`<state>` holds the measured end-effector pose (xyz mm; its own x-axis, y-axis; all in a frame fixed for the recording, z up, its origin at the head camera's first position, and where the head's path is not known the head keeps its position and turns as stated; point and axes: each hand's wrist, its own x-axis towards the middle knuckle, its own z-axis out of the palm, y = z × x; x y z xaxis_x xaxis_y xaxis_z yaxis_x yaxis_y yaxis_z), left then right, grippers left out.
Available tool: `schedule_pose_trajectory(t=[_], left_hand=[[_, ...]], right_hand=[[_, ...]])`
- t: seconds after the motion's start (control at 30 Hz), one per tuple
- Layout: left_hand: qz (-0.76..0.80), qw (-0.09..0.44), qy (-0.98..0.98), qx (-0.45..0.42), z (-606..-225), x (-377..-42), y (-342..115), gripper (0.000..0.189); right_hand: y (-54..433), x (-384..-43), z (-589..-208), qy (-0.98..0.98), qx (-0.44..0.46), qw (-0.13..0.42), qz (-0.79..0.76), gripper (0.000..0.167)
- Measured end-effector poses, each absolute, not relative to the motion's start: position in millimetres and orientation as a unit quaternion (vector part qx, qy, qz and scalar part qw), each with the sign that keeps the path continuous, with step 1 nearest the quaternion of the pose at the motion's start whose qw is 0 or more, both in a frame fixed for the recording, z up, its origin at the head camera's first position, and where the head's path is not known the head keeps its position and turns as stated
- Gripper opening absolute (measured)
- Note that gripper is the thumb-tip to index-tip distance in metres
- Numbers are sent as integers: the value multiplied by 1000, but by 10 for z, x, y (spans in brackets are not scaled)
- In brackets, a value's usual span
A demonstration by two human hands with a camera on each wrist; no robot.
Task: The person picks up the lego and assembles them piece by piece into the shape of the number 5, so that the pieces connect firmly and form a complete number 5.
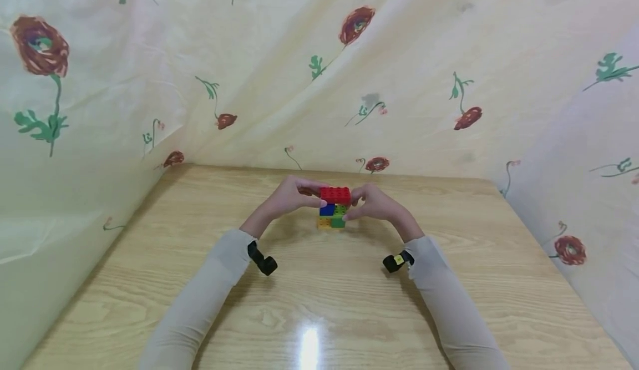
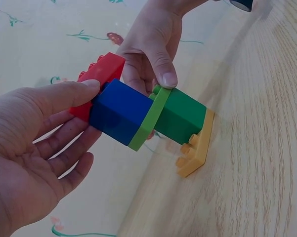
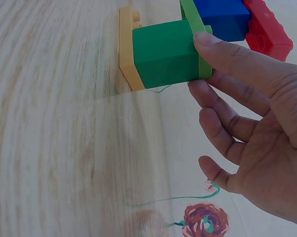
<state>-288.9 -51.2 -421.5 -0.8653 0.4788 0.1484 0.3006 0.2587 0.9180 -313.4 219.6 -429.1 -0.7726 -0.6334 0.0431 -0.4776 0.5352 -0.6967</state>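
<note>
A small tower of toy building bricks stands on the table. A thin yellow brick (image 2: 200, 148) forms its base, carrying a tall green block (image 2: 180, 114). Above that lies a thin light green brick (image 2: 147, 127), then a tall blue block (image 2: 119, 111), with a studded red brick (image 1: 335, 195) on top. My left hand (image 1: 289, 197) pinches the red brick, thumb at its near side beside the blue block. On the tower's other side, my right hand (image 1: 378, 203) pinches the light green brick between thumb and fingers, the thumb low on its near edge.
The wood-grain table (image 1: 309, 281) reaches back to a pale cloth (image 1: 279, 54) printed with red flowers, which also hangs at both sides. Each wrist wears a black strapped camera, one on the left (image 1: 263, 259) and one on the right (image 1: 397, 260).
</note>
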Motion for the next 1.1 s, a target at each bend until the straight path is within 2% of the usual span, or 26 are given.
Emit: schedule_pose_trajectory(t=[1.1], left_hand=[[557,63,793,240,-4232,-2853,-489,37]], right_hand=[[2198,-3111,-4289,871,-316,109,-359,22]])
